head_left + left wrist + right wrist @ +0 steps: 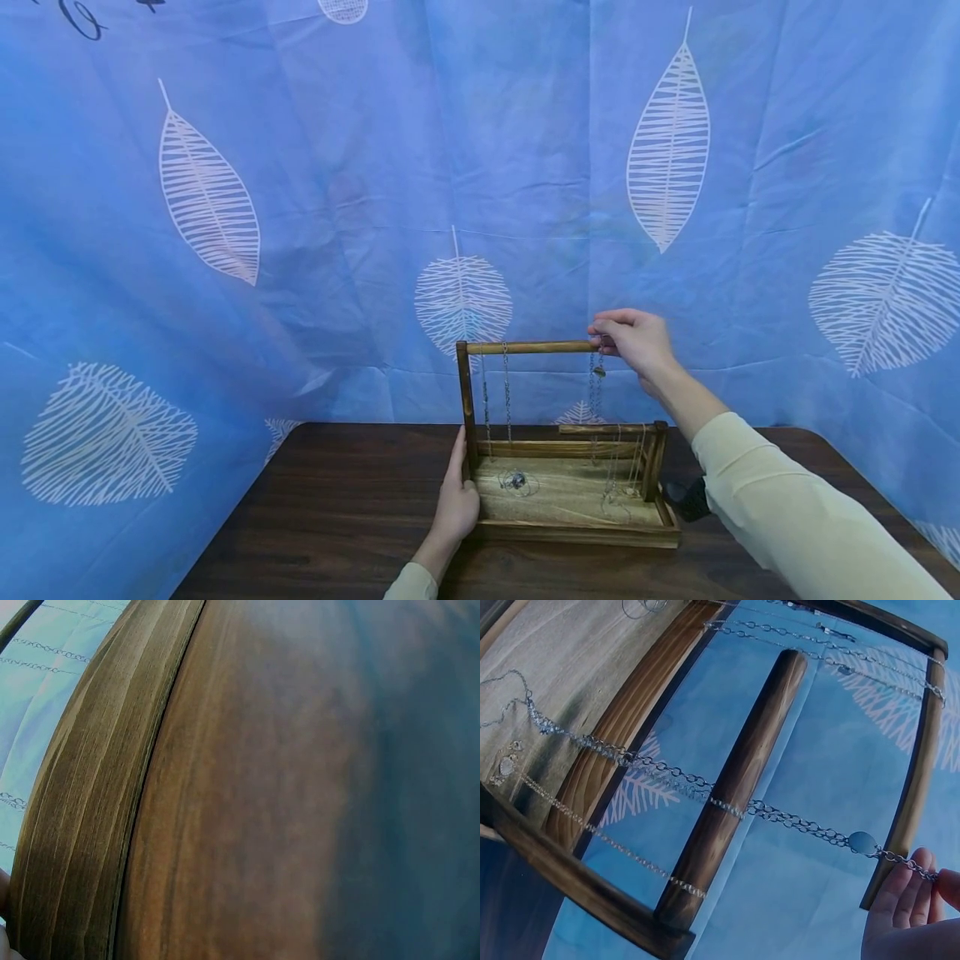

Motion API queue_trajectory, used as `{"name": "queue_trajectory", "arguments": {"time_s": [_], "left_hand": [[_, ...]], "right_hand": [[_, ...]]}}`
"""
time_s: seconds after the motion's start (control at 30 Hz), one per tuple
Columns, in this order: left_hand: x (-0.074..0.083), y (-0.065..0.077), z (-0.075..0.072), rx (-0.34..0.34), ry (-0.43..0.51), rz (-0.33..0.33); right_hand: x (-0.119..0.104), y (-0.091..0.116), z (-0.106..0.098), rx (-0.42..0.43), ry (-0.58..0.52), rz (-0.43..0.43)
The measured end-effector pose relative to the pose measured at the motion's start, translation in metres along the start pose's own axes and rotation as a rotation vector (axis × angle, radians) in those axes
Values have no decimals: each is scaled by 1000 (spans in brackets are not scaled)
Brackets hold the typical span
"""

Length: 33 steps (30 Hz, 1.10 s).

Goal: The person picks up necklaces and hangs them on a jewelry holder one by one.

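Observation:
A wooden jewelry stand (577, 533) with a tray base and two bars stands on the table. My left hand (456, 504) grips its left side, low by the tall post; only bits of fingers (4, 945) show at the left wrist view's edge. At the free right end of the upper bar (532, 347), my right hand (637, 337) pinches a silver chain necklace (802, 823) between thumb and fingers. A small round pendant (862, 842) sits on this chain close to the fingertips. The chain runs down past the lower bar (754, 742).
Chains (507, 392) hang at the upper bar's left part. Thinner necklaces (637, 458) hang from the lower bar. A coiled piece with a dark stone (517, 480) lies in the tray. A black object (688, 500) sits right of the stand on the dark table (360, 500).

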State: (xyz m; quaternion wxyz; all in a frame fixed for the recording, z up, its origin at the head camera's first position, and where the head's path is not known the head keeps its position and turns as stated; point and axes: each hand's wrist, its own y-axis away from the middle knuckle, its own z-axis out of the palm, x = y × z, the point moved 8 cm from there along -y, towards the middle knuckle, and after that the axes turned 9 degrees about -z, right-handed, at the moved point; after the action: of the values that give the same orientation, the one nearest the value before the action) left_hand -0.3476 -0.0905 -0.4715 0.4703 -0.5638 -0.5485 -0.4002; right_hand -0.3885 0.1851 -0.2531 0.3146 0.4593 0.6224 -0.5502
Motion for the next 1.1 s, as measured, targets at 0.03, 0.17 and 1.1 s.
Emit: {"name": "queue_trajectory", "arguments": {"time_s": [0.03,0.17,1.1], "left_hand": [[0,0,0,-1,-1,0],[0,0,0,-4,-3,2],[0,0,0,-4,-2,2]], "right_hand": [[0,0,2,-1,-3,0],[-2,0,9,-8,-14,1],[-10,0,65,-37,-97,-9]]}}
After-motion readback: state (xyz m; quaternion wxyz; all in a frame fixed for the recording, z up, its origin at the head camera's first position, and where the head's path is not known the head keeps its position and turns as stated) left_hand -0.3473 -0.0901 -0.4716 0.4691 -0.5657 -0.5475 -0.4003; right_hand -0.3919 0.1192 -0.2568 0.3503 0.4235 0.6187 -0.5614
